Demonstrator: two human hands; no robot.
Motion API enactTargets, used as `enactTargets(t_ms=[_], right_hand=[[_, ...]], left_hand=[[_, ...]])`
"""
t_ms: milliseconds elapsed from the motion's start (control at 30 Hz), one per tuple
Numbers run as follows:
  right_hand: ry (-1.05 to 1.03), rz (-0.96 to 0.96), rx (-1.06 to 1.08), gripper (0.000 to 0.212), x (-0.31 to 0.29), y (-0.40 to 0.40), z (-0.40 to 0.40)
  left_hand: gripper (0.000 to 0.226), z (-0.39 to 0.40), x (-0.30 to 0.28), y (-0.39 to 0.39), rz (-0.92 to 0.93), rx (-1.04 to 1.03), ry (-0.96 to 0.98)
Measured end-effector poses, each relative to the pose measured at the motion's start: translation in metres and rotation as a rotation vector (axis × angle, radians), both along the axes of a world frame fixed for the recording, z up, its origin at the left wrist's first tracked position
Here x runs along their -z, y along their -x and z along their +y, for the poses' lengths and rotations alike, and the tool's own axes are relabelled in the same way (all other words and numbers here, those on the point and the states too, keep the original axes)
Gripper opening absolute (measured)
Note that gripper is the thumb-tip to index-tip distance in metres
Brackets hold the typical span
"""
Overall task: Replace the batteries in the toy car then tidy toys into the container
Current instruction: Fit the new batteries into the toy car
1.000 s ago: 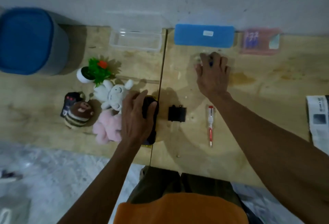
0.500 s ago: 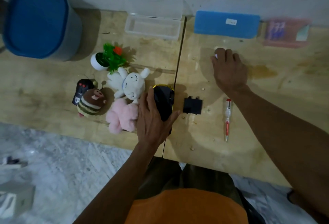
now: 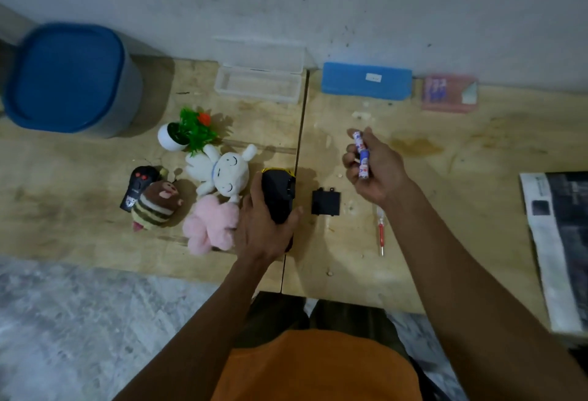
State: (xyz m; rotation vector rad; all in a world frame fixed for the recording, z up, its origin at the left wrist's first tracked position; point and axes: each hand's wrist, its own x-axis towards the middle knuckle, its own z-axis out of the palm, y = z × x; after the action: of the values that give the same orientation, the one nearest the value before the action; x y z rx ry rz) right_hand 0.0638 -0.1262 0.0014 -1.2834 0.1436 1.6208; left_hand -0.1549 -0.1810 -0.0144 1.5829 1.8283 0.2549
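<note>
The black toy car (image 3: 279,194) with a yellow trim lies upside down at the seam of the wooden table. My left hand (image 3: 262,230) grips its near end. Its black battery cover (image 3: 325,202) lies loose just to the right. My right hand (image 3: 374,166) is raised above the table and holds batteries (image 3: 362,156) with blue, white and red labels between thumb and fingers. A red and clear screwdriver (image 3: 380,231) lies below that hand. The big blue-lidded container (image 3: 68,79) stands at the far left.
Left of the car lie a white plush (image 3: 227,171), a pink plush (image 3: 210,225), a striped plush (image 3: 157,205), a black remote (image 3: 136,185) and a small potted plant (image 3: 186,131). By the wall: a clear open box (image 3: 257,82), a blue case (image 3: 366,80), a pink battery pack (image 3: 450,93). Newspaper (image 3: 556,241) lies right.
My right hand has lifted off the table, now holding batteries, and turned palm sideways. My left hand stays on the toy car. The camera view shifted.
</note>
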Motion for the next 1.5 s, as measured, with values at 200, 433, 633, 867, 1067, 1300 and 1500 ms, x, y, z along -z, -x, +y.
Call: enactTargets(t_ms=[200,433,633,867,1067,1300,1500], right_hand=[[-0.098,0.098,-0.019,0.021,-0.051,0.032,-0.027],[-0.192,-0.031,-0.03,0.018,-0.1,0.051,-0.043],[-0.25,-0.181,-0.072,0.017,-0.126,0.062,-0.047],[-0.242,-0.25,-0.091,0.02,-0.137,0.073,-0.052],[-0.194,-0.202,-0.065,0.019,-0.138,0.081,-0.055],[-0.173,-0.271,-0.122,0.02,-0.134,0.088,-0.06],[-0.155,-0.355,-0.173,0.014,-0.134,0.091,-0.062]], left_hand=[[0.097,0.004,-0.022,0.005,-0.267,-0.108,-0.026],[0.102,0.019,-0.058,0.015,-0.654,-0.16,0.089],[0.11,0.022,-0.08,0.015,-0.705,-0.029,0.027],[0.099,0.02,-0.086,0.025,-0.691,0.087,-0.03],[0.094,0.012,-0.093,0.033,-0.802,0.083,0.072],[0.111,0.003,-0.088,0.046,-0.858,0.124,0.205],[0.113,0.003,-0.092,0.053,-0.822,0.157,0.212]])
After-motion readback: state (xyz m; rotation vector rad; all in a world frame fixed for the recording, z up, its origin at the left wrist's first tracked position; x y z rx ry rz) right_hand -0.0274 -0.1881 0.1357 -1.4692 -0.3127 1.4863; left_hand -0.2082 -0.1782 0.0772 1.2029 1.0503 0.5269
